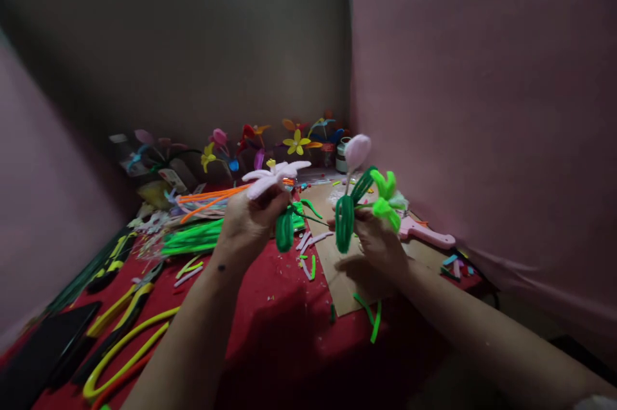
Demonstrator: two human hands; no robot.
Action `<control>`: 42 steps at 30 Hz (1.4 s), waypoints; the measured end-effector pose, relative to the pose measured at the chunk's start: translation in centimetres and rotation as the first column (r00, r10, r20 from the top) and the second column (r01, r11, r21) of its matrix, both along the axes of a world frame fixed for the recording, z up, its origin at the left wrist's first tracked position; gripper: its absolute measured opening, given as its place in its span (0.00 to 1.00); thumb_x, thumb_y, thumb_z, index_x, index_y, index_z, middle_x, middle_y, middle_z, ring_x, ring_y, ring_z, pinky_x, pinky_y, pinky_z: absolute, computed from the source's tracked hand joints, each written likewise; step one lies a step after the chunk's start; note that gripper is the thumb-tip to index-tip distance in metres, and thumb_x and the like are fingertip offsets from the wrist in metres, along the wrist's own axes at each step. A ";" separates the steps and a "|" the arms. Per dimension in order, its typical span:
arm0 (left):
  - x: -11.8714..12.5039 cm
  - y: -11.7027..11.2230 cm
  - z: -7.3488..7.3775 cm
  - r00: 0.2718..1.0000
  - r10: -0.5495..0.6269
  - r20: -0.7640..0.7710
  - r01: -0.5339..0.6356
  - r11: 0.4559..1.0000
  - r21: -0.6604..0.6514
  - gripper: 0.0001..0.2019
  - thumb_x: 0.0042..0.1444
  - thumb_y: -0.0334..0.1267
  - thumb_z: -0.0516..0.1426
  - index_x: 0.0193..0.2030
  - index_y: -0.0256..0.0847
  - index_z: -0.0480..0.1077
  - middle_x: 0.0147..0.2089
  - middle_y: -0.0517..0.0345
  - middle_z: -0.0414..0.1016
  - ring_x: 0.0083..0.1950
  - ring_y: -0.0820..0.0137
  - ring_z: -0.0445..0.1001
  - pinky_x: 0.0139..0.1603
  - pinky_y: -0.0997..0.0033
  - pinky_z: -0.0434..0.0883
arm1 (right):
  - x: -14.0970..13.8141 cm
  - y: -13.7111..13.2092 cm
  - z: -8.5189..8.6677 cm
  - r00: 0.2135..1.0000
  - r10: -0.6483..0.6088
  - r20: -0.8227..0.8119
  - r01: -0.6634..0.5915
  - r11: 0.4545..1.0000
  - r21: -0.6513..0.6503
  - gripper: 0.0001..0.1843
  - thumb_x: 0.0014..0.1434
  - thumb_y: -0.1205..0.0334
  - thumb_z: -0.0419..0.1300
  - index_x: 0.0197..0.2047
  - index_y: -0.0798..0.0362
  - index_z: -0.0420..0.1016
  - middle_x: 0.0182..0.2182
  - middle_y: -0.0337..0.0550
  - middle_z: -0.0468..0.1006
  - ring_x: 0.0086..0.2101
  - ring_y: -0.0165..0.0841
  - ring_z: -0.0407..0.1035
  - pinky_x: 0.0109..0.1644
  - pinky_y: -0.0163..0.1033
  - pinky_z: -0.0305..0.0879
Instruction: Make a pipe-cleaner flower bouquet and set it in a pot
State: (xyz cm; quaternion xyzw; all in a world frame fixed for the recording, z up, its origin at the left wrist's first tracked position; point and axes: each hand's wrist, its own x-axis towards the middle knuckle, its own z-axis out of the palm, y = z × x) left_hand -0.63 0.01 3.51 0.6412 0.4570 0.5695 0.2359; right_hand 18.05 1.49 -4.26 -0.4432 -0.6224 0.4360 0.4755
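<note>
My left hand (pixel 253 217) is closed on a pale pink pipe-cleaner flower (pixel 276 177) with a yellow centre, pinched just under its petals. A dark green looped leaf (pixel 285 230) hangs beside those fingers, and a thin stem slants from them toward my other hand. My right hand (pixel 378 236) is closed round a small bunch of pipe-cleaner flowers. In that bunch are a pink bud (pixel 358 151) standing upright, dark green looped leaves (pixel 344 225) and a lime green flower (pixel 386 199). The fingertips of the right hand are partly hidden behind the leaves.
A cardboard sheet (pixel 337 288) lies on the red cloth (pixel 270 313). Green pipe cleaners (pixel 193 238), pliers (pixel 139 291) and a yellow loop-handled tool (pixel 110 358) lie left, near a black flat object (pixel 53 339). A pink handle (pixel 431 233) lies right. Finished flowers (pixel 296 142) stand behind.
</note>
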 end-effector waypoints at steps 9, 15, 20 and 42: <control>-4.5 -0.8 -1.6 0.961 -0.140 0.238 0.147 0.989 -0.013 0.06 0.45 0.37 0.62 0.26 0.38 0.71 0.26 0.59 0.69 0.21 0.76 0.65 0.17 0.75 0.62 | -0.7 2.6 -0.6 0.985 0.141 0.103 -0.093 0.923 -0.373 0.05 0.45 0.74 0.54 0.20 0.57 0.65 0.18 0.46 0.75 0.13 0.26 0.63 0.13 0.29 0.53; -4.8 -1.2 -2.3 0.934 -0.224 0.278 0.246 0.968 -0.046 0.06 0.46 0.37 0.62 0.26 0.38 0.71 0.27 0.59 0.71 0.20 0.77 0.65 0.16 0.76 0.61 | -0.3 2.5 0.3 0.921 0.061 0.384 0.034 0.971 -0.237 0.08 0.47 0.71 0.55 0.19 0.55 0.65 0.15 0.44 0.72 0.14 0.28 0.63 0.16 0.31 0.54; -4.4 -1.8 -2.1 0.934 -0.240 0.263 0.264 0.963 -0.057 0.06 0.46 0.37 0.63 0.27 0.37 0.71 0.26 0.59 0.70 0.21 0.77 0.64 0.19 0.76 0.61 | 0.1 -1.1 3.1 0.697 -0.330 0.636 0.156 0.936 0.315 0.15 0.56 0.63 0.54 0.20 0.55 0.70 0.21 0.49 0.74 0.27 0.35 0.69 0.32 0.37 0.61; -2.7 -3.4 -1.7 0.969 -0.223 0.105 0.234 0.967 -0.102 0.08 0.34 0.35 0.67 0.19 0.36 0.74 0.22 0.57 0.73 0.24 0.72 0.68 0.25 0.74 0.66 | -4.9 -3.6 2.4 0.724 0.268 -0.636 -0.592 0.714 -0.374 0.13 0.37 0.68 0.68 0.26 0.59 0.68 0.17 0.41 0.74 0.14 0.19 0.57 0.17 0.25 0.46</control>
